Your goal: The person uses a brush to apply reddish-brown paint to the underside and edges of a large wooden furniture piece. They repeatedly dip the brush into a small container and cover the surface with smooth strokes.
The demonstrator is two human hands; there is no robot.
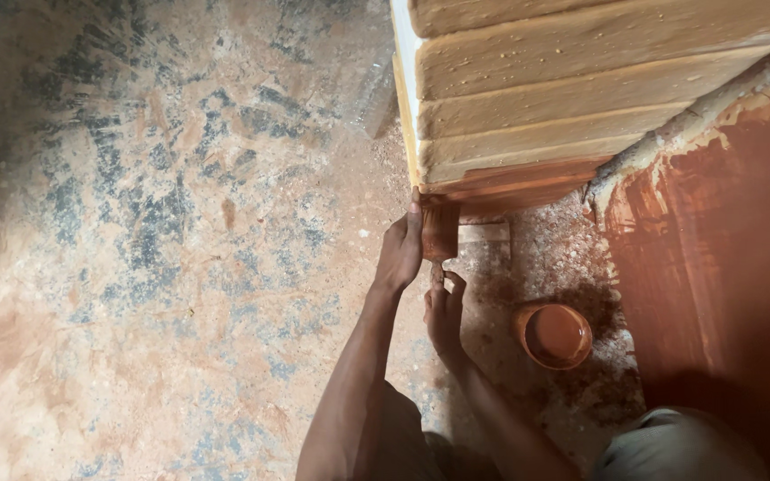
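The right hand [445, 312] is pinched shut on the thin handle of a paintbrush [439, 233], fingers bunched low on the stem, while the left hand [400, 252] lies curled against the brush's wide stained head, thumb up near the cabinet's corner — whether it truly clamps the head or only steadies it I cannot tell. The bristle end sits just above both hands, touching the lowest slat at the bottom corner of the wooden cabinet [563, 80], where wet reddish-brown stain already darkens the lower boards and the upper slats are bare pale wood. To do this well, I judge the brush should be kept flat to the slat and drawn along the grain with light pressure, so the stain does not pool at the edge or drip onto the dusty floor [162, 240]. A small round bowl of stain [554, 335] stands on the floor just to the right of the right wrist — near, not touching. Right of that rises a stained panel [715, 267], blurred.
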